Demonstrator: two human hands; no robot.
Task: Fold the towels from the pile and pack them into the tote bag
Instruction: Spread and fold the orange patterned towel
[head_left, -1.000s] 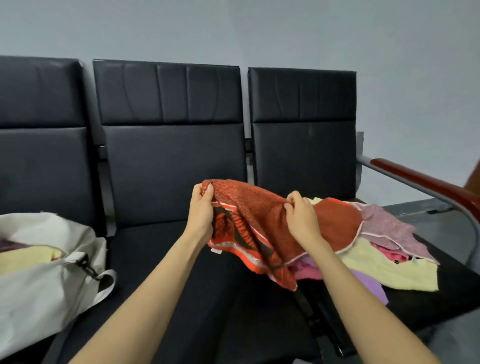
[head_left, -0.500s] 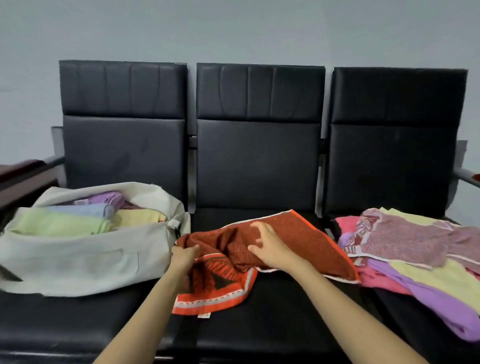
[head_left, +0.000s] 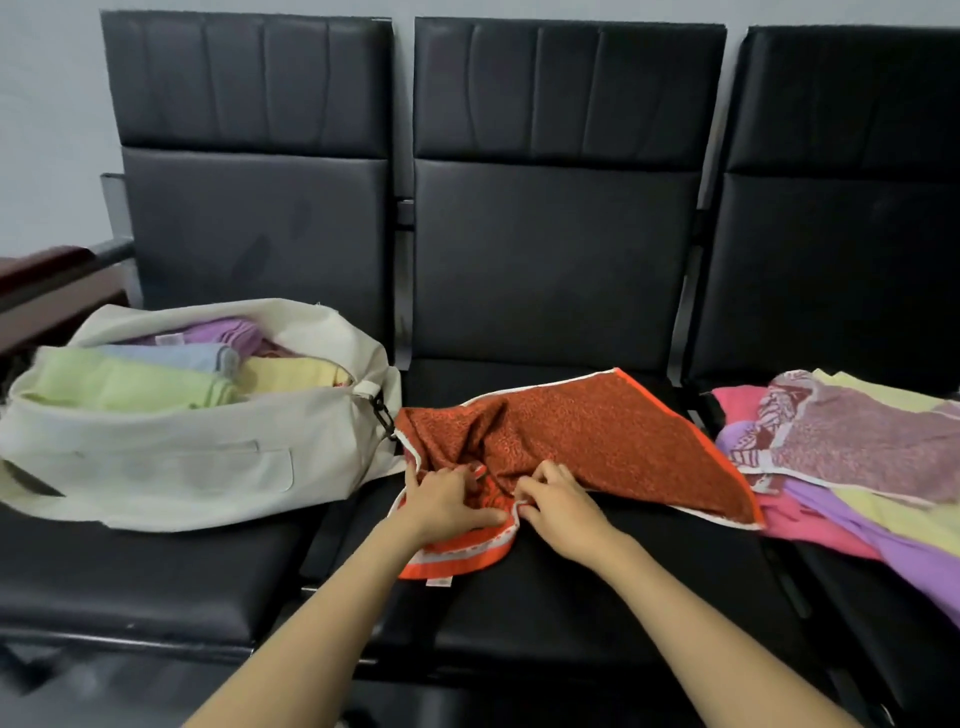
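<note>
A rust-red patterned towel (head_left: 613, 436) with an orange border lies crumpled on the middle black seat. My left hand (head_left: 447, 501) grips its bunched near edge, and my right hand (head_left: 558, 506) pinches the white hem right beside it. The cream tote bag (head_left: 156, 467) stands open on the left seat with green, blue, yellow and purple folded towels inside. The pile of towels (head_left: 852, 452), pink, purple, yellow and mauve patterned, lies spread on the right seat.
Three joined black padded seats (head_left: 545, 597) with tall backrests stand against a grey wall. A dark red wooden armrest (head_left: 47, 275) sticks out at the far left. A black clip on the bag's strap (head_left: 382, 410) hangs next to the towel.
The red towel came off the pile, crossed to the middle seat and now lies there. Both hands have come together at its near edge. The view has turned left and down.
</note>
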